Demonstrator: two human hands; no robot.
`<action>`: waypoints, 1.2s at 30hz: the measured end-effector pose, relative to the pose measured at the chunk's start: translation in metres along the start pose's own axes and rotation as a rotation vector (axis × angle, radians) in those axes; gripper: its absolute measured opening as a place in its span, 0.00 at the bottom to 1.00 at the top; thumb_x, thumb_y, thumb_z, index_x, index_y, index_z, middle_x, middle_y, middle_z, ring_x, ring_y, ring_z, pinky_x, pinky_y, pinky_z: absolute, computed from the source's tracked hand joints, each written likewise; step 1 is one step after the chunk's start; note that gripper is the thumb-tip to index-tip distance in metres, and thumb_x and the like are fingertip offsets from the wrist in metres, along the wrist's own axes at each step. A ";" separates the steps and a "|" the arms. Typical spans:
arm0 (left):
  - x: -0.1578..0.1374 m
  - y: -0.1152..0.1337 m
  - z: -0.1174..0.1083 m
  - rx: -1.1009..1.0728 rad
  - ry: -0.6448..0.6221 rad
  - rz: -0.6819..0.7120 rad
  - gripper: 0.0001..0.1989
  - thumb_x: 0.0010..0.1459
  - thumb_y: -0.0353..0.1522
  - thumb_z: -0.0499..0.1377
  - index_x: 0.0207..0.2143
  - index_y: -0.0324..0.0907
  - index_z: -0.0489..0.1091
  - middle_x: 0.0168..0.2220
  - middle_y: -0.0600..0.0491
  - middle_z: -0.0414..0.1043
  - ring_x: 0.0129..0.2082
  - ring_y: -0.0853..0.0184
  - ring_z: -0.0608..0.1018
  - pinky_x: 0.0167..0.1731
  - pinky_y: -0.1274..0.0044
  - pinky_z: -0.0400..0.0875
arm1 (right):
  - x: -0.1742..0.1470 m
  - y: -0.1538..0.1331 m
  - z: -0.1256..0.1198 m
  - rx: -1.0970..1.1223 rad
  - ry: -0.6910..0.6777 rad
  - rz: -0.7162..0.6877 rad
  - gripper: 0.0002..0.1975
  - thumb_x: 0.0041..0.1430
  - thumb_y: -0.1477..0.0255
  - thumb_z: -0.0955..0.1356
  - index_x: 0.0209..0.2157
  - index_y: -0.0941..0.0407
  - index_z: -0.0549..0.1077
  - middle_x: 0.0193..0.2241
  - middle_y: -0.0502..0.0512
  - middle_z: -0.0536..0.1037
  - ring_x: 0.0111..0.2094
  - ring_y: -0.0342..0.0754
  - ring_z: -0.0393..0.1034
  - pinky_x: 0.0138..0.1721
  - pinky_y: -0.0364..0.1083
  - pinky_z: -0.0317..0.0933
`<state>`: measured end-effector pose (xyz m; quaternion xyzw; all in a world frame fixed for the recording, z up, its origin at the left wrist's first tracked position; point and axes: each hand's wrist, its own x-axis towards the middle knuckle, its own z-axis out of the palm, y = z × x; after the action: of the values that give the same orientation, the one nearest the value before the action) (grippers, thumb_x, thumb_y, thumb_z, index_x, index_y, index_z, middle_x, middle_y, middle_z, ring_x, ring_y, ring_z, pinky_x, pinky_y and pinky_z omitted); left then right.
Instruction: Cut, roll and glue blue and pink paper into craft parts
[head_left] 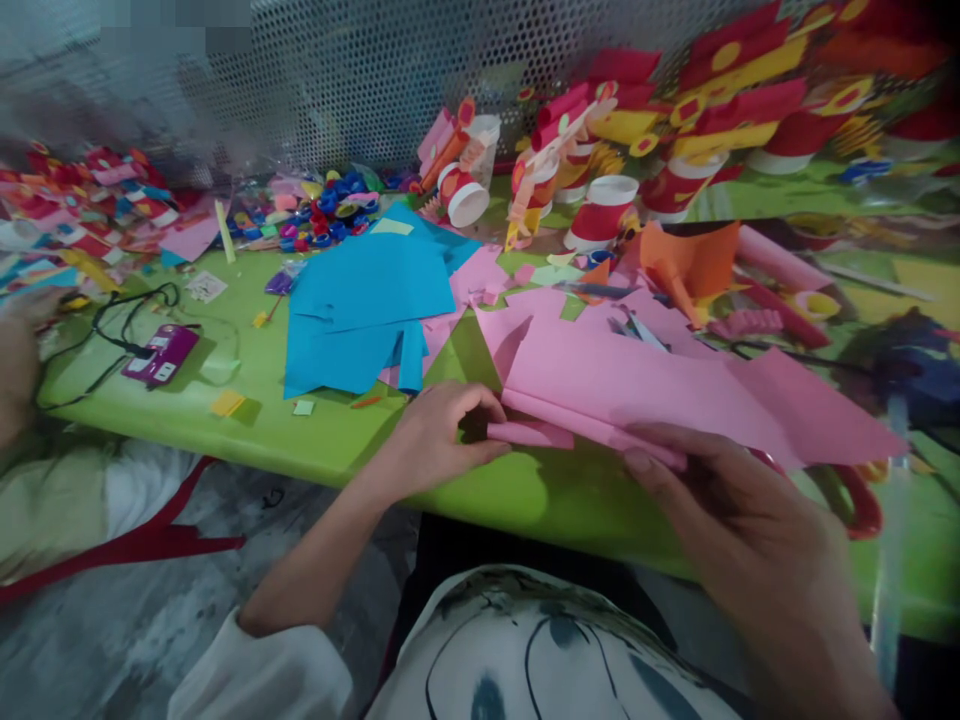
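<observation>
A large pink paper sheet [637, 370] lies on the green table edge, its near side rolled into a narrow tube. My right hand [757, 540] pinches the right end of that rolled edge between thumb and fingers. At its left end, my left hand [435, 440] is closed, thumb and forefinger curled against the pink paper. A short pink paper roll [531, 434] sticks out from between its fingertips. Beside my left hand lie blue paper sheets [367, 280]. A red looped handle [862, 505] shows partly beyond my right hand.
Red-and-white paper cups [602, 213] with paper pieces line the back against a perforated metal panel [337, 90]. A purple device [161, 355] with a black cord lies left. Another person's arm [16, 370] reaches in there. An orange paper piece [690, 265] stands right.
</observation>
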<state>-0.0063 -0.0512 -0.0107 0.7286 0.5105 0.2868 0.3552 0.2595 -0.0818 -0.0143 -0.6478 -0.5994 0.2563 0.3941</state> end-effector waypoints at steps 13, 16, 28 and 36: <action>0.010 0.010 0.010 -0.944 0.004 -0.274 0.22 0.48 0.30 0.74 0.38 0.43 0.63 0.35 0.57 0.73 0.34 0.68 0.83 0.31 0.77 0.80 | 0.001 -0.008 0.003 0.192 0.021 0.129 0.21 0.51 0.52 0.77 0.44 0.48 0.84 0.37 0.52 0.86 0.37 0.51 0.81 0.40 0.46 0.75; 0.013 0.014 0.010 -1.075 -0.036 -0.330 0.25 0.47 0.30 0.75 0.39 0.44 0.62 0.34 0.56 0.77 0.35 0.65 0.85 0.31 0.76 0.81 | 0.000 -0.019 0.002 0.186 0.044 0.164 0.22 0.52 0.51 0.76 0.44 0.48 0.84 0.37 0.53 0.86 0.39 0.53 0.80 0.43 0.48 0.75; 0.028 0.017 0.028 -1.138 0.084 -0.248 0.27 0.40 0.29 0.78 0.42 0.42 0.70 0.36 0.56 0.77 0.34 0.70 0.79 0.34 0.77 0.79 | 0.000 -0.016 0.000 0.252 0.040 0.190 0.23 0.52 0.51 0.77 0.47 0.48 0.82 0.39 0.52 0.87 0.41 0.53 0.82 0.45 0.47 0.75; 0.027 0.017 0.028 -1.128 0.088 -0.260 0.25 0.43 0.34 0.78 0.41 0.41 0.72 0.35 0.54 0.79 0.32 0.68 0.83 0.33 0.76 0.81 | 0.003 -0.007 0.003 0.227 0.028 0.139 0.24 0.52 0.51 0.77 0.48 0.49 0.82 0.39 0.53 0.86 0.40 0.52 0.81 0.45 0.49 0.76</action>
<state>0.0332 -0.0359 -0.0113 0.3453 0.3783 0.4986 0.6993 0.2533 -0.0786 -0.0098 -0.6427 -0.5147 0.3400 0.4544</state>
